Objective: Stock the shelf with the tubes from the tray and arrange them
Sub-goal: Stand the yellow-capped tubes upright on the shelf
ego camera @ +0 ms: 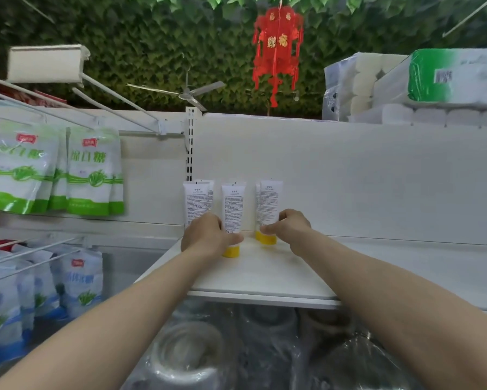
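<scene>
Two bare forearms (124,319) reach from the lower edge, over plastic-wrapped goods (191,356) stored below, up to the white shelf (293,266). The task items stand at the rear left of the shelf, near the back panel: white tubes set upright on yellow caps, in three columns. The left hand (208,235) grips the middle tube (232,206) low on its body, fingers curled round it just above the cap (231,251). This tube stands forward of the others. The right hand (290,225) holds the right tube (271,201) in the same zone, fingers wrapped across its front just above the cap; the thumb is hidden. A second tube (257,192) shows directly behind the right tube, and another stands behind the left tube (193,201), which neither hand touches. The tray is not in view. Judgement: the step in hand is arranging, not fetching, with both hands placing or aligning front-row tubes. The next move calls for sliding the middle tube back until its cap lines up with the cap of the right tube, keeping both upright and the gaps between columns even. Release each tube only when it stands steady on its cap; the tall body on a narrow base probably tips easily, and a fall could knock the rear row.
</scene>
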### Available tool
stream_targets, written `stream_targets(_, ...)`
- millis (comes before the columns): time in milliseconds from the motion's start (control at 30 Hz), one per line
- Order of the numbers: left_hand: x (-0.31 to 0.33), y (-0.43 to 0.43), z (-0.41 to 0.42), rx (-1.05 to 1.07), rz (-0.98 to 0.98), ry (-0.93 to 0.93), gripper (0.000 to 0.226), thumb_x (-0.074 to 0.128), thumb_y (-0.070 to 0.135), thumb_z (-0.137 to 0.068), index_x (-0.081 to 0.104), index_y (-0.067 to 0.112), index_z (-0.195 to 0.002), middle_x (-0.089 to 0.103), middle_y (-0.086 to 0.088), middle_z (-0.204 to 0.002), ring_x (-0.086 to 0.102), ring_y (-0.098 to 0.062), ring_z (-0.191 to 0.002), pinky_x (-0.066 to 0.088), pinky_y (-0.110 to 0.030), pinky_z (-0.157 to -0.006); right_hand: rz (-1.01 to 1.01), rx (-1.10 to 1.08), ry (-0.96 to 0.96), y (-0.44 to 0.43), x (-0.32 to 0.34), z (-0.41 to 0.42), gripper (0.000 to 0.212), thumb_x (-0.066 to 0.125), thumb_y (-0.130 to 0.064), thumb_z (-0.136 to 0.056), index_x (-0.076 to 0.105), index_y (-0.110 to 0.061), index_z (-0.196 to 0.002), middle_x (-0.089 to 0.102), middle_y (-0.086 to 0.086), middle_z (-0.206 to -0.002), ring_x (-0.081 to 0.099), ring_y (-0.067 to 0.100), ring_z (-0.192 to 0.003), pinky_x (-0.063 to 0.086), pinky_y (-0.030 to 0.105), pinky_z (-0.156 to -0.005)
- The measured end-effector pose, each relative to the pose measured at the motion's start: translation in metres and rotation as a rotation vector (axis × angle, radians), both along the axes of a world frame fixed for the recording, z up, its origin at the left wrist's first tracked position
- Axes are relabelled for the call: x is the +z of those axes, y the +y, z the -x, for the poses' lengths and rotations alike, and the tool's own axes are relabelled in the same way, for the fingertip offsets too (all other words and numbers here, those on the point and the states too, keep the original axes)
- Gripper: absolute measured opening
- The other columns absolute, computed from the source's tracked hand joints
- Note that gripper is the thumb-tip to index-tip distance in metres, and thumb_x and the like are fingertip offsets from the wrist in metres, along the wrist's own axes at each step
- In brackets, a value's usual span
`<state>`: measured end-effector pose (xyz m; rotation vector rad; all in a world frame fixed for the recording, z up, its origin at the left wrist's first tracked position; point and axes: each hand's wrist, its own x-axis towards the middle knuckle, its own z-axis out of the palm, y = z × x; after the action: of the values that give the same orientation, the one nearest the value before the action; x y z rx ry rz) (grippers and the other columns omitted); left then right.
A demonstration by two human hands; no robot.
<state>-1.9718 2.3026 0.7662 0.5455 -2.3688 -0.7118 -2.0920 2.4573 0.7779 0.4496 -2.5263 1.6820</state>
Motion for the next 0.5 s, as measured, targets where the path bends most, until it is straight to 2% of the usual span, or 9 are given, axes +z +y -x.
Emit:
stream_targets(133,-0.004,-0.001,0.003,0.010,-0.006,0.022,0.044,0.076,0.060,-0.068,0.072,0.019,-0.085,0.071,0.005,-0.084,0.064,-0.020,-0.080,0.054,-0.034,-0.076,-0.034,-0.015,0.017,-0.004,-0.004,0.004,0.041,0.089,-0.030,-0.061,0.063,-0.020,-0.091,0.068,0.002,-0.103,0.064,0.021,-0.098,0.053,0.034,-0.086)
stream_targets(333,-0.006,-0.001,0.003,-0.002,-0.011,0.040,0.041,0.076,0.058,-0.068,0.072,0.021,-0.084,0.071,0.005,-0.085,0.065,-0.019,-0.080,0.055,-0.034,-0.075,-0.112,-0.052,0.033,-0.009,-0.007,0.010,0.041,0.088,-0.036,-0.065,0.062,-0.022,-0.094,0.068,0.000,-0.104,0.062,0.021,-0.103,0.052,0.032,-0.087)
stream_targets(500,-0.008,0.001,0.006,-0.014,0.017,0.050,0.041,0.075,0.058,-0.069,0.072,0.023,-0.087,0.070,0.006,-0.087,0.064,-0.019,-0.081,0.055,-0.033,-0.075,-0.174,-0.082,0.040,-0.011,-0.009,0.015,0.044,0.085,-0.043,-0.066,0.061,-0.025,-0.098,0.066,0.000,-0.106,0.061,0.020,-0.099,0.046,0.029,-0.075)
